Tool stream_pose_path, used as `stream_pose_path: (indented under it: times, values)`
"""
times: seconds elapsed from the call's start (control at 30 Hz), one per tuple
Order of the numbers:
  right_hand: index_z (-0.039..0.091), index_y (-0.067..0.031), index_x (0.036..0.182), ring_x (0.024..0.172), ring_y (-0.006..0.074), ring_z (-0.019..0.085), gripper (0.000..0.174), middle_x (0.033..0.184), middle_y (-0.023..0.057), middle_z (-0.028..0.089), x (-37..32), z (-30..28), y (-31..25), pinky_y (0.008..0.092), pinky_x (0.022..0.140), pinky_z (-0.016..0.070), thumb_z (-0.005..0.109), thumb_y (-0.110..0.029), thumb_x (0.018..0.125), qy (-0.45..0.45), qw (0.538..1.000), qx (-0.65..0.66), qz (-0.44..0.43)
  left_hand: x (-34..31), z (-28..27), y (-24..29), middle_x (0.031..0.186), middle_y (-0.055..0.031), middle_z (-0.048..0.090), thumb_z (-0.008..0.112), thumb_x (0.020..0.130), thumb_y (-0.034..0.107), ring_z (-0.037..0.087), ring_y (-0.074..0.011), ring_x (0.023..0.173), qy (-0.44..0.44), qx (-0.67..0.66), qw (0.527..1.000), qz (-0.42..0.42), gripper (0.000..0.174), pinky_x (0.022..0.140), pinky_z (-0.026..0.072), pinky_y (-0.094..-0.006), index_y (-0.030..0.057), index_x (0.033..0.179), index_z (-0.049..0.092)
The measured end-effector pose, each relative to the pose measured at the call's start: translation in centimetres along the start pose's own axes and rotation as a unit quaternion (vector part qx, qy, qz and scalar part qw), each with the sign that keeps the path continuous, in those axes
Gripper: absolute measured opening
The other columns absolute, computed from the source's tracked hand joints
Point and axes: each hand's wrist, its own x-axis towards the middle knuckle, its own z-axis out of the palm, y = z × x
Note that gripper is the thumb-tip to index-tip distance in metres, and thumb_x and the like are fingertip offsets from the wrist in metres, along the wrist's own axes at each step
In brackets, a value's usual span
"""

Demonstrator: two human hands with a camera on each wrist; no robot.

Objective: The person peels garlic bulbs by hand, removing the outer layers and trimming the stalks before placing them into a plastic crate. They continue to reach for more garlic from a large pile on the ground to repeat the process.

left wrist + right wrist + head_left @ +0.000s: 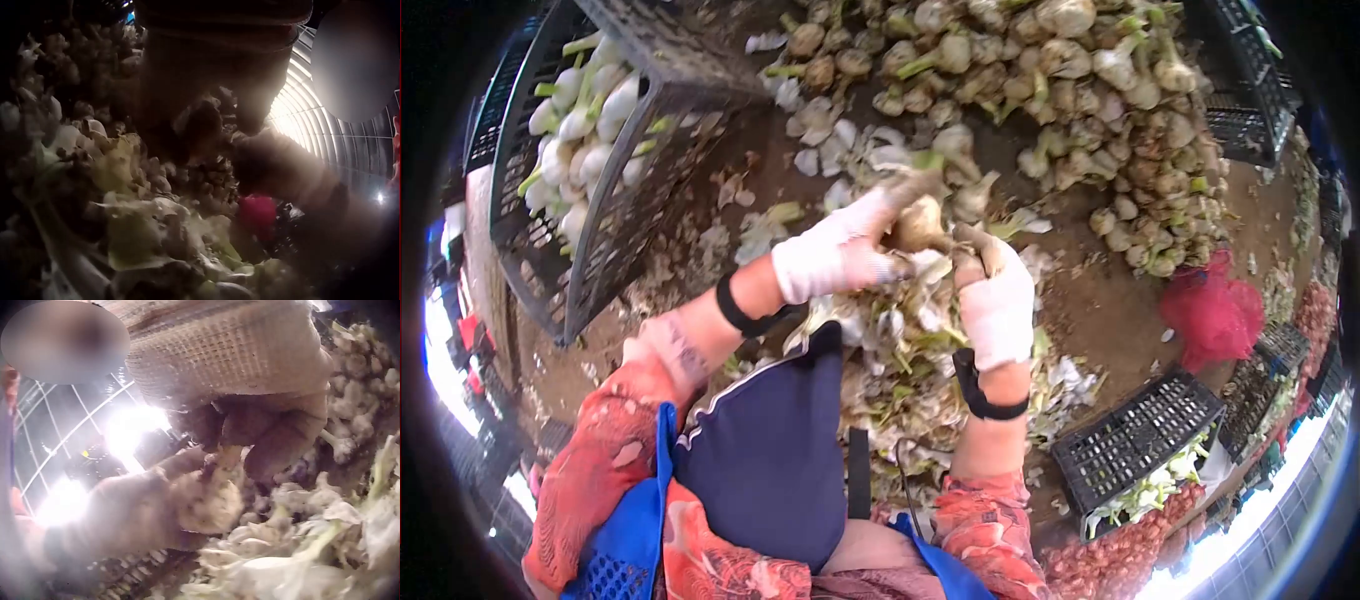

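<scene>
While the left hand [847, 240] and the right hand [997, 300], both gloved, met above loose skins [912, 345], one garlic bulb [919, 224] lay between them, right of the former, left of the latter. Bulb: pale, earth-marked; long axis roughly left to right, neck end directed right and slightly near. Left hand: the closer to the bulb's body, gripping it, fingers on the far side, thumb on the near. Right hand: at the neck end, fingers curled and pinching there, as the right wrist view best showed. Left wrist view: too dark for detail. Surroundings: heap of earthy bulbs [1040, 75], far and right; crate [616, 200] of white bulbs [580, 130], far left
</scene>
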Motion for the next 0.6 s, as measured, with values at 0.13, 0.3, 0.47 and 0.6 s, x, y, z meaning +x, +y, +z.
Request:
stream_pose_path:
  times: [0.13, 0.3, 0.47, 0.6]
  values:
    - [0.071, -0.0020, 0.106, 0.080, 0.0139, 0.062, 0.017, 0.090, 0.0048, 0.068, -2.4, -1.1, -3.5, 0.0266, 0.071, 0.0496, 0.060, -0.006, 0.094, 0.018, 0.982, 0.185, 0.022, -0.7, 0.4, 3.8, 0.131, -0.0119, 0.059, 0.081, 0.080, 0.012, 0.055, -0.0195, 0.120, -0.095, -0.252, 0.942, -0.201, 0.076, 0.104, 0.0443, -0.0310, 0.0018, 0.144, 0.043]
    - [0.061, -0.0020, 0.124, 0.087, 0.0107, 0.055, 0.041, 0.103, 0.0020, 0.059, -2.2, 0.8, -1.7, 0.0269, 0.080, 0.0474, 0.068, -0.028, 0.092, 0.081, 0.811, 0.572, 0.087, -1.9, 2.4, 3.5, 0.122, -0.0091, 0.062, 0.088, 0.072, 0.013, 0.057, -0.0156, 0.114, 0.036, -0.337, 0.911, -0.236, 0.072, 0.101, 0.0465, -0.0317, 0.0012, 0.133, 0.053]
    - [0.055, 0.0016, 0.128, 0.098, 0.0133, 0.061, 0.057, 0.112, 0.0075, 0.064, -4.8, 0.3, -4.0, 0.0287, 0.085, 0.0516, 0.081, -0.020, 0.082, -0.011, 0.929, 0.342, 0.142, -1.2, 1.5, 6.3, 0.125, -0.0160, 0.057, 0.088, 0.066, 0.013, 0.056, -0.0291, 0.116, -0.012, 0.000, 0.993, -0.117, 0.079, 0.100, 0.0459, -0.0388, 0.0015, 0.135, 0.051]
    - [0.061, -0.0008, 0.117, 0.090, 0.0141, 0.066, 0.038, 0.103, 0.0076, 0.068, -5.2, 2.4, -3.6, 0.0285, 0.078, 0.0538, 0.074, -0.021, 0.088, 0.044, 0.856, 0.501, 0.124, -2.2, 1.4, 6.0, 0.133, -0.0227, 0.049, 0.088, 0.059, 0.014, 0.049, -0.0431, 0.123, -0.015, 0.153, 0.987, 0.040, 0.093, 0.103, 0.0427, -0.0453, 0.0049, 0.142, 0.046]
